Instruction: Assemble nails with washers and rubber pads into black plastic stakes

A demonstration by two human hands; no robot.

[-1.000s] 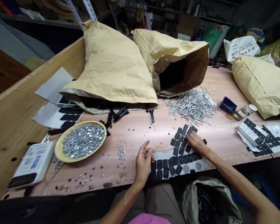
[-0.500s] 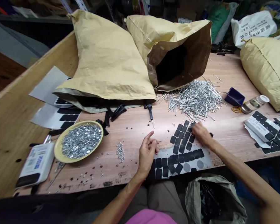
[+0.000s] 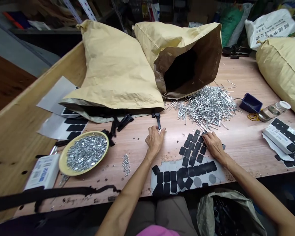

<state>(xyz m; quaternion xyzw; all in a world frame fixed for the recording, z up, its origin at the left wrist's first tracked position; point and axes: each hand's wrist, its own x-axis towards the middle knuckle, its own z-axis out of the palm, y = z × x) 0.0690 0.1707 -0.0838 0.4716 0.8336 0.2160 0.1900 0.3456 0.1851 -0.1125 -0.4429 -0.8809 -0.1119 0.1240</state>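
My left hand (image 3: 155,139) lies on the wooden table, its fingertips touching the tip of a small black-handled screwdriver (image 3: 158,120); its fingers are loosely curled. My right hand (image 3: 213,146) rests palm down on a cluster of black pads (image 3: 193,149), fingers flat and apart, right below a heap of thin metal pins (image 3: 207,106). A grey backing sheet (image 3: 186,172) with more black pads lies at the table's near edge between my arms.
Two tan paper sacks (image 3: 118,70) lie at the back, one open toward the pins. A yellow dish of small metal parts (image 3: 85,152) and a white box (image 3: 42,172) sit left. A blue tray (image 3: 251,103), a glass jar (image 3: 272,110), another sack and pad sheets are right.
My left hand has left the backing sheet and reached forward to the screwdriver's tip. My right hand stayed on the black pads. The camera view shifted slightly.
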